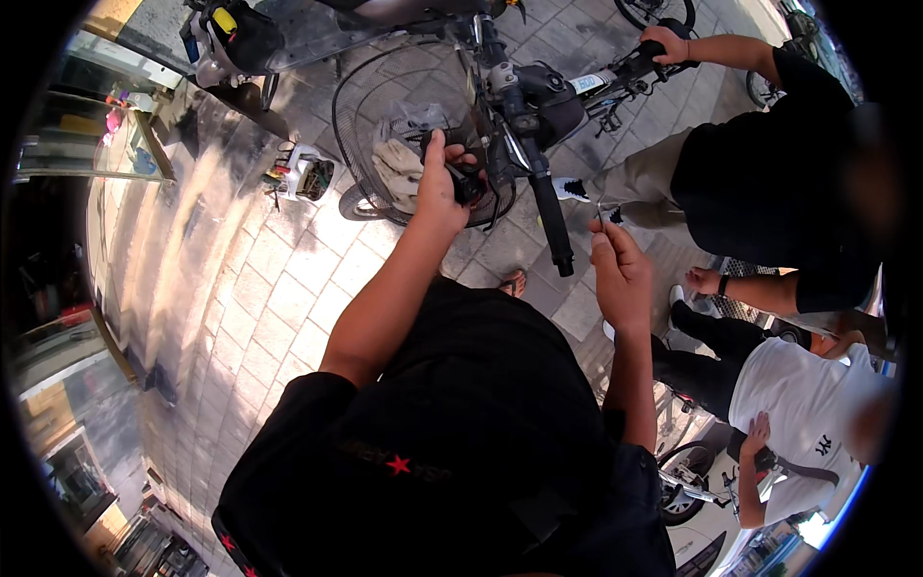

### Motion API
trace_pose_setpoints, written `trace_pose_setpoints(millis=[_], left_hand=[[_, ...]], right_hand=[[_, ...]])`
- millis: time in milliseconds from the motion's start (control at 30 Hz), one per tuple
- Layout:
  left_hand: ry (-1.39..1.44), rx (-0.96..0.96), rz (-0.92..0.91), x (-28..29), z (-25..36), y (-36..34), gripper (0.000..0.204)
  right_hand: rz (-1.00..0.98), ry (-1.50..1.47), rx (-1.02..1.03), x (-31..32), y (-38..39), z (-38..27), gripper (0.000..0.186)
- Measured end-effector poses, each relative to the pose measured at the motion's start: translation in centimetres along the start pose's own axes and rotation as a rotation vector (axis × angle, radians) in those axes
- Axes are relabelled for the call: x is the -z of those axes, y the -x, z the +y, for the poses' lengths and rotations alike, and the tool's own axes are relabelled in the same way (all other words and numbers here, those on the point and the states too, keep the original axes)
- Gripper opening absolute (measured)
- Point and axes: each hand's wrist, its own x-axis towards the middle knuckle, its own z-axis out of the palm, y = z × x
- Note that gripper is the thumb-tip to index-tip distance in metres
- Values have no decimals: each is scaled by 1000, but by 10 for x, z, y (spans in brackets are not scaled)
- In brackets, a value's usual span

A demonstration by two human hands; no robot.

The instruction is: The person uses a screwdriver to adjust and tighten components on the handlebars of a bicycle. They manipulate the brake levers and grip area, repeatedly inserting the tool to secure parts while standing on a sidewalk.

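In the head view a bicycle has a black handlebar grip (553, 223) and a wire mesh basket (363, 113) holding a pale crumpled cloth (396, 163) and clear plastic. My left hand (449, 178) is over the basket's right part, left of the handlebar, its fingers curled round a black part whose shape is mostly hidden. My right hand (620, 274) is just right of the grip's end, thumb and index finger pinching a small thin metal piece (600, 216) that points upward.
A co-worker in black (745, 183) stands at right, one hand on a bicycle saddle. Below, a person in white (788, 394) stands beside more bicycles. A white tool container (308, 173) sits on the pavement at left near steps (159, 279). A scooter (226, 43) is at upper left.
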Motion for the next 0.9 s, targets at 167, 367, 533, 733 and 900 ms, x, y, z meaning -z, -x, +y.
trace_pose_setpoints(millis=[167, 367, 533, 733, 900], left_hand=[[182, -139, -81, 16, 18, 0, 42], [86, -182, -435, 21, 47, 25, 42], [-115, -148, -535, 32, 56, 38, 49], [-346, -129, -812, 13, 61, 82, 66], [-360, -71, -776, 12, 39, 118, 55]], right_hand=[[-169, 50, -31, -38, 5, -24, 28], [-189, -46, -26, -90, 12, -24, 33], [-153, -157, -91, -112, 12, -27, 37], [-104, -339, -34, -113, 21, -48, 14], [-225, -340, -88, -95, 27, -37, 18]])
